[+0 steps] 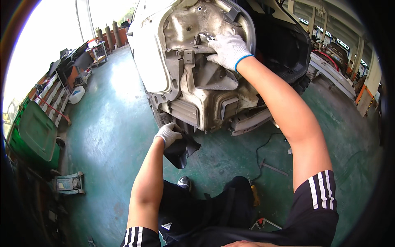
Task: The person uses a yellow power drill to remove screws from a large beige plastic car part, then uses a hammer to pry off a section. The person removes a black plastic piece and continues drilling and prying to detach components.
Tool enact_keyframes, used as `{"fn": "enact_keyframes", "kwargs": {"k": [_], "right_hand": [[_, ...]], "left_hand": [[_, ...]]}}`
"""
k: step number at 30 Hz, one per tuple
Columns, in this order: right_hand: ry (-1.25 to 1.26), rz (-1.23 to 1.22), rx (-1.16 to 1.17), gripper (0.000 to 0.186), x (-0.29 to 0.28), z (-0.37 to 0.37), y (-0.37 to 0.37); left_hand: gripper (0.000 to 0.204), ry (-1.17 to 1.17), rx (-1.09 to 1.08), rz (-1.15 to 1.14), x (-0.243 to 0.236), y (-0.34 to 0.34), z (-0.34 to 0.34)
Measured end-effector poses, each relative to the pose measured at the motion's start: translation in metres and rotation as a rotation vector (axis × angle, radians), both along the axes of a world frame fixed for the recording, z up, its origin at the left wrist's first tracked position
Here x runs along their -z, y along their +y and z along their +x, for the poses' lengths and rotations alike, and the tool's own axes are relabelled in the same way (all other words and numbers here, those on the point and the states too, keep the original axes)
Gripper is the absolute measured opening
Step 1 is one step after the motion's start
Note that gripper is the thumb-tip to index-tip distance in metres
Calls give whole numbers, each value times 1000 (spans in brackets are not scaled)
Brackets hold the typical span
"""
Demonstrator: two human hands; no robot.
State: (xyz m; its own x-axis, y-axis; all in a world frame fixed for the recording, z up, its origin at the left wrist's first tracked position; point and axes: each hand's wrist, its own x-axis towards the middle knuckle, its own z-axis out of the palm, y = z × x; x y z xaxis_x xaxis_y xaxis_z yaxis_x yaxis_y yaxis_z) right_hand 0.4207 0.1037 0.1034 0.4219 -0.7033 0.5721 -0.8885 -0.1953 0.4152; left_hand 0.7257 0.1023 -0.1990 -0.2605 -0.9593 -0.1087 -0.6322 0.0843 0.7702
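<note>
Fingers of the left gloved hand were closed on a black plastic piece, which hung low beside the rear corner of a white car; whether its upper edge touched the body could not be told. Those of the right gloved hand were partly bent at the bare metal recess higher up, near a small dark clip; whether they gripped anything could not be told. Judged by its condition, the work stood partway: the corner was stripped, with no lamp in the recess, no bumper cover over the lower vent, and the inner bracket exposed. Outer covering was still wanting there, and the black piece was not seated on the visible body; whether it was to be fitted or set aside remained undetermined. A yellow tool, partly hidden by the leg, lay on the green floor. No lettering was legible on car or piece; visible markings comprised a small pale emblem on the dark clothing and white stripes on the sleeves.
</note>
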Motion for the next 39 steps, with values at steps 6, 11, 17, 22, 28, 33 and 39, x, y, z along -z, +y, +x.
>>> {"fn": "enact_keyframes", "kwargs": {"k": [6,11,17,22,28,33,39], "right_hand": [[140,56,28,22,-12,3,-27],[125,69,54,23,-15,3,-25],[157,25,-2,24,-15,-5,-31],[86,-8,75,28,-9,5,-31],[131,66,64,29,-5,-1,-18],[125,44,95,21,-6,10,-23],[55,43,111,24,-9,0,-12]], "left_hand": [[40,39,7,-49,4,-3,4],[38,70,1,-64,15,-16,17],[39,83,23,-59,9,-15,3],[33,332,-89,101,25,-26,0],[32,154,-61,-1,44,-20,11],[31,286,-162,127,49,-38,23],[35,154,-83,-5,39,-36,5]]}}
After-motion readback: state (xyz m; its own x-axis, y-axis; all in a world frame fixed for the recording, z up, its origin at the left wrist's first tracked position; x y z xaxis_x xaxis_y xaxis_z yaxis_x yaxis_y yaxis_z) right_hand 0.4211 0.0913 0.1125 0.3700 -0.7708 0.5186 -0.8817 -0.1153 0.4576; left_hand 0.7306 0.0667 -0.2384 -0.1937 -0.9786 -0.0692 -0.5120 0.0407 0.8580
